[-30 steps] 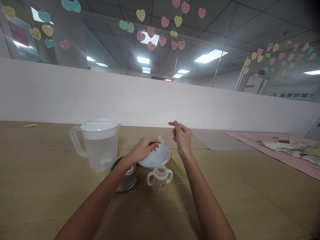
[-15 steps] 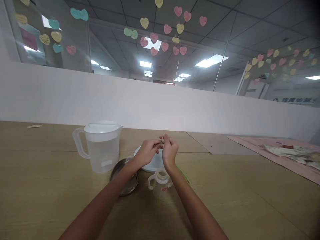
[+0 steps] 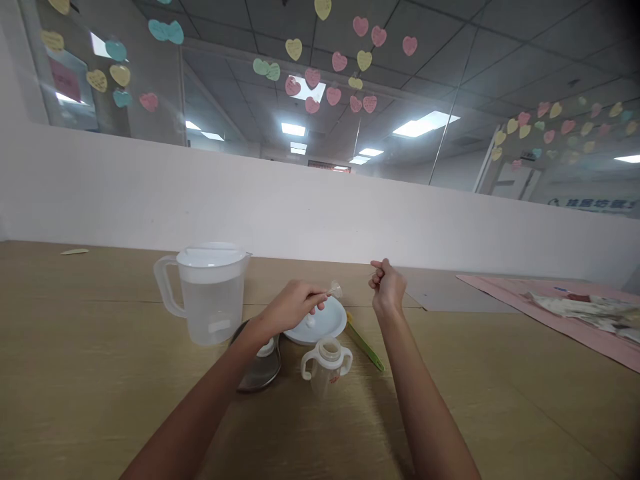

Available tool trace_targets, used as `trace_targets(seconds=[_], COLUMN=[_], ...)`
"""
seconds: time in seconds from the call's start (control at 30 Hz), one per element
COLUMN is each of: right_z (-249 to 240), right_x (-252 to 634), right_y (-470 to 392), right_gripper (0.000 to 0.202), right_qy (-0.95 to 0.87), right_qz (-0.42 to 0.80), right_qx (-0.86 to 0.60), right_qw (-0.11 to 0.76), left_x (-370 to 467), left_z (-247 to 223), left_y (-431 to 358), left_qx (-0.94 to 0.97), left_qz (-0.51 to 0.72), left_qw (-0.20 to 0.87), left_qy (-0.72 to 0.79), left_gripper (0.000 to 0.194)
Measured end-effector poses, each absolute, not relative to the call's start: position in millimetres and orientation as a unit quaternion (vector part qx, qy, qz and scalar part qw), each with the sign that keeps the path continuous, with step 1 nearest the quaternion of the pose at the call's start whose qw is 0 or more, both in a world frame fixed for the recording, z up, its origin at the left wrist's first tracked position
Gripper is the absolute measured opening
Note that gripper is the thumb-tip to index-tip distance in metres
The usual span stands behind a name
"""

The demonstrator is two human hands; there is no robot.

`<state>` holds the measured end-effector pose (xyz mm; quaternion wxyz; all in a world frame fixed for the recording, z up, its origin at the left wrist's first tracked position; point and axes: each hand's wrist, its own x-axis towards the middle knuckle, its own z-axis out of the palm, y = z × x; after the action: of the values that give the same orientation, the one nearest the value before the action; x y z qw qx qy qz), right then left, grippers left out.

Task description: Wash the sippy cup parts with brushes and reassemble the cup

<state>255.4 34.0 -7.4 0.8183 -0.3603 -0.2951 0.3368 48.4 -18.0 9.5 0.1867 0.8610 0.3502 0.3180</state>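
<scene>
My left hand is closed in a pinch on a small clear piece that looks like a bottle teat, above the far side of a white plate. My right hand is raised further right, its fingers curled together; whether something small sits in them I cannot make out. Just in front of the plate stands a clear baby bottle with two white handles and an uncovered mouth. A small white piece lies in the plate. Partly behind my left forearm is a metal dish with a white piece in it.
A lidded plastic pitcher holding clear liquid stands at left. A green-handled brush with a yellowish end lies right of the plate. Pink cloth with crumpled fabric covers the far right. A white wall backs the table.
My hands were together over the plate; now they are apart. My right hand has moved right, and the clear teat shows in my left fingers.
</scene>
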Motion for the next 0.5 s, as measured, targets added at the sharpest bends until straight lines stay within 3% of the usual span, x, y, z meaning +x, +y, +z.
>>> trace_targets(seconds=[0.13,0.27,0.37,0.5], right_z=[-23.2,-48.1,-62.0,-62.0], right_x=[274.0,268.3,257.1,251.5], right_y=[47.6,57.9,60.1,56.9], right_gripper=[0.03,0.029,0.023,0.039], right_qy=[-0.271,-0.422,-0.468,-0.5], right_qz=[0.273,0.34,0.373,0.356], right_qx=[-0.415,-0.537,-0.555,-0.582], right_qw=[0.825,0.646,0.577,0.534], left_x=[40.7,36.1,34.5,32.6], left_z=[11.4,9.1,4.9,-0.1], left_y=[-15.5,-10.6,-5.5,2.5], left_qx=[0.86,0.854,0.856,0.857], left_qz=[0.317,0.325,0.329,0.33], left_qw=[0.173,0.149,0.112,0.077], left_qy=[0.36,0.378,0.383,0.389], left_gripper=[0.031,0.03,0.033,0.031])
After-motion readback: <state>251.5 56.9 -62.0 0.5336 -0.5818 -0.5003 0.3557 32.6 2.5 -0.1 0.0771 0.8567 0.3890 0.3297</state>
